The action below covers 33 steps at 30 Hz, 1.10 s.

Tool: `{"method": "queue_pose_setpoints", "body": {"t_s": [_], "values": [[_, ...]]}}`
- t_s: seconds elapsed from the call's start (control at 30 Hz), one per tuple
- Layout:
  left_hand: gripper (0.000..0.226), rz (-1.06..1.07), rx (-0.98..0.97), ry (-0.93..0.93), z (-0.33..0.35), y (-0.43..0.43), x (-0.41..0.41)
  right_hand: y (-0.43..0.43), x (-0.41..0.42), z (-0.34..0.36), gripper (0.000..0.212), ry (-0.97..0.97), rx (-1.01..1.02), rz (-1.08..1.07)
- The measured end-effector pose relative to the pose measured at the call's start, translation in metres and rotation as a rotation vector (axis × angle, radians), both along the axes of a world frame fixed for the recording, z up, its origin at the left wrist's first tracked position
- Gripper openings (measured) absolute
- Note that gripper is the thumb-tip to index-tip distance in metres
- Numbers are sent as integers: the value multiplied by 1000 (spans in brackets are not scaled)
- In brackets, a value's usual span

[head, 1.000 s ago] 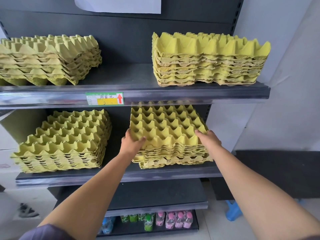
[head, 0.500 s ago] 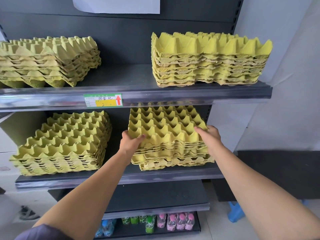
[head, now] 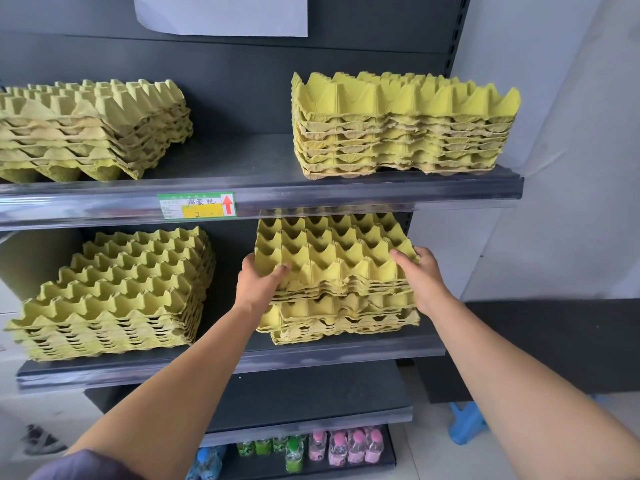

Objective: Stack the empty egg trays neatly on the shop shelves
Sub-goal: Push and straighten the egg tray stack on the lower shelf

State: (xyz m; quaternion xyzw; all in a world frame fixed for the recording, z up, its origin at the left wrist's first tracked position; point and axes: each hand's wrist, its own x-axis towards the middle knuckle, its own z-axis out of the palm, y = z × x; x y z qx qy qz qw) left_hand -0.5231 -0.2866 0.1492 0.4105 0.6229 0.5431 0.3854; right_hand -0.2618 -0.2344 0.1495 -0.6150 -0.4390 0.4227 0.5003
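Observation:
Yellow-green pulp egg trays stand in stacks on dark metal shelves. On the middle shelf (head: 346, 351) at the right, a bundle of upper trays (head: 332, 254) is raised slightly off the lower trays (head: 343, 320), leaving a gap. My left hand (head: 258, 284) grips the bundle's front left corner, thumb on top. My right hand (head: 420, 271) grips its front right corner. Another stack (head: 117, 292) sits at the left of this shelf. The upper shelf (head: 381, 192) carries a stack at the left (head: 90, 129) and one at the right (head: 401, 126).
A price label (head: 197, 205) with a red arrow sits on the upper shelf's edge. Small drink bottles (head: 332, 445) fill the bottom shelf. A white paper sheet (head: 221, 13) hangs on the back panel. A blue stool (head: 465, 422) stands on the floor at the right.
Both hands have lifted the upper trays of the right middle stack slightly, opening a gap above the lower trays. The view has shifted a little closer.

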Motion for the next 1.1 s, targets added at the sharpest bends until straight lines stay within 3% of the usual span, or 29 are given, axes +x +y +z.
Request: {"method": "queue_pose_setpoints", "body": {"t_s": [0.2,0.63,0.8,1.1], "values": [[68,-10,-13,-19,-3,4,16,-4,13,3,56,6,33,-19],[63,5,-26,2,-5,13,28,5,22,2,59,-21,1,-38],[83,8,-86,29,-13,19,36,7,32,-1,39,-18,-6,-10],[81,46,-147,76,-15,19,41,19,41,-17,61,-56,-166,69]]}}
